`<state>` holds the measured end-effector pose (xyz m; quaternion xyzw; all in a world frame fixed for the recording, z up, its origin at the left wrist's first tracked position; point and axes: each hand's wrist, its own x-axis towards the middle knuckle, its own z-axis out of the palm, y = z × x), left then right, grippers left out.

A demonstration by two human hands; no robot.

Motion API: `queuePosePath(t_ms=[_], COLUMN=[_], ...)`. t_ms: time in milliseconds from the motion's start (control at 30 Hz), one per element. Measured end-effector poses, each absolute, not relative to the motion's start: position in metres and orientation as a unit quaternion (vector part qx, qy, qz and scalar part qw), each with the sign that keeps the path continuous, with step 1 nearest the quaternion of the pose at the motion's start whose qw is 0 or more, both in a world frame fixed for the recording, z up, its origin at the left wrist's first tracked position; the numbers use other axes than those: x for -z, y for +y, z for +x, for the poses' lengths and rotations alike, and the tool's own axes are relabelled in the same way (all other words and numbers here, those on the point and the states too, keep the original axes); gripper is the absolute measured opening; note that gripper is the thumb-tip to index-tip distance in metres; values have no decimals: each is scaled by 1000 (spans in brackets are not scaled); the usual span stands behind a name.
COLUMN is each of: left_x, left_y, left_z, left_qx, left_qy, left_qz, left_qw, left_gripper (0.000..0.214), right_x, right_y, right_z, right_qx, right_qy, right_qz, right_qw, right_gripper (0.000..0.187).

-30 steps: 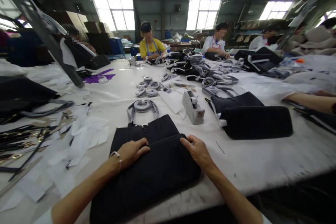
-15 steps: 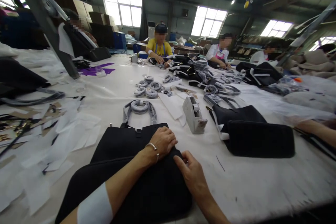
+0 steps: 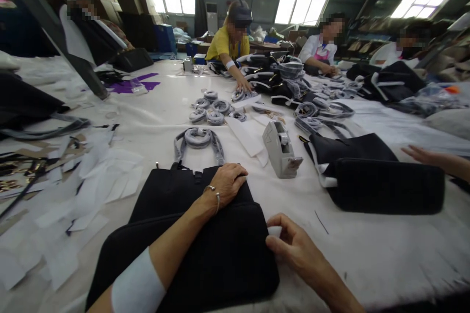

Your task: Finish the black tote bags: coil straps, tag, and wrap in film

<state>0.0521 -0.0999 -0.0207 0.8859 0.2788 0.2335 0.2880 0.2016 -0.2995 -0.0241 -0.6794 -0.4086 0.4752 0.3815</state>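
Note:
A black handbag [image 3: 176,249] lies flat on the white-covered table in front of me, its broad panel folded towards my body. My left hand [image 3: 228,182] rests on its upper part, fingers stretched out and lying flat. At the bag's right edge, my right hand [image 3: 293,242] pinches a small white sheet-like piece [image 3: 274,231] between thumb and fingers; the rest of that piece is hidden. Beyond the bag's top edge lies its wrapped handle [image 3: 178,149], with a coiled wrapped strap [image 3: 198,138] inside the loop.
A tape dispenser [image 3: 281,151] stands right of the bag. Another black bag [image 3: 389,186] lies farther right, near another person's hand [image 3: 422,154]. Wrapped strap coils [image 3: 221,106] lie ahead, paper scraps [image 3: 91,195] at left. A co-worker in yellow [image 3: 223,49] reaches across the table.
My right hand has moved right and slightly down, and a white piece now shows in its fingers. My left hand stays on the bag. The co-worker in yellow has reached towards the coils.

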Motion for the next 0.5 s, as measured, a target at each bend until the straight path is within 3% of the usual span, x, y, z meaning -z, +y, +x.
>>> queuePosePath(t_ms=[133, 400, 500], left_x=[19, -16, -21], left_y=[-104, -143, -187], left_z=[55, 8, -56], left_qx=[-255, -216, -299], left_qy=[267, 269, 348], left_qz=[881, 919, 881], left_qw=[296, 190, 118], left_gripper=[18, 23, 27], right_x=[22, 31, 30], right_y=[-287, -273, -273], right_z=[190, 184, 185], right_qx=[-369, -313, -322], right_qy=[-433, -448, -438], right_qz=[-751, -792, -791], right_qw=[335, 273, 280], right_gripper=[69, 76, 85])
